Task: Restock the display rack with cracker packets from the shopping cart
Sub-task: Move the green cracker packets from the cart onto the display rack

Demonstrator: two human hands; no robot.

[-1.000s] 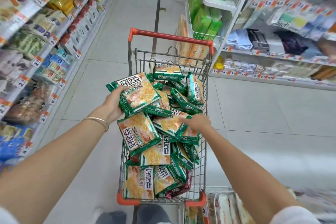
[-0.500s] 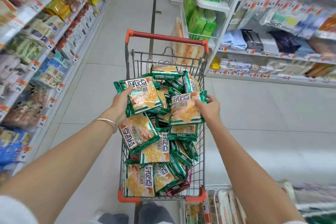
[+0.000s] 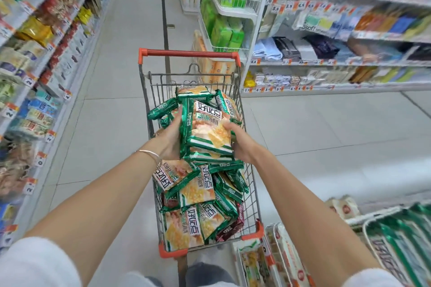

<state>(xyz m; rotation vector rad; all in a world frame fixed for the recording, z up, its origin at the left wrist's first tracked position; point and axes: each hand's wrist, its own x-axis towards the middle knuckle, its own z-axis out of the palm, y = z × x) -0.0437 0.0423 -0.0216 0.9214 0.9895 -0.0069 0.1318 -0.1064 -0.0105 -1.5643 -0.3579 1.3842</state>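
A wire shopping cart (image 3: 254, 196) with orange corners stands in the aisle ahead of me, piled with green-edged cracker packets (image 3: 186, 228). Above the pile, a stack of cracker packets (image 3: 207, 130) is gripped between both hands. My left hand (image 3: 171, 138) holds its left side and my right hand (image 3: 240, 144) holds its right side. The display rack (image 3: 401, 240) at the lower right holds packets of the same kind in a white wire basket.
Stocked shelves line the aisle on the left (image 3: 35, 81) and on the right (image 3: 338, 63). A white wire rack with green packs (image 3: 231, 7) stands beyond the cart. More packets (image 3: 268, 261) sit in a low bin right of the cart. Tiled floor (image 3: 112, 123) lies around the cart.
My two hands have come together, joining the packet from each into one stack held over the cart's middle. The view has tilted slightly down and right.
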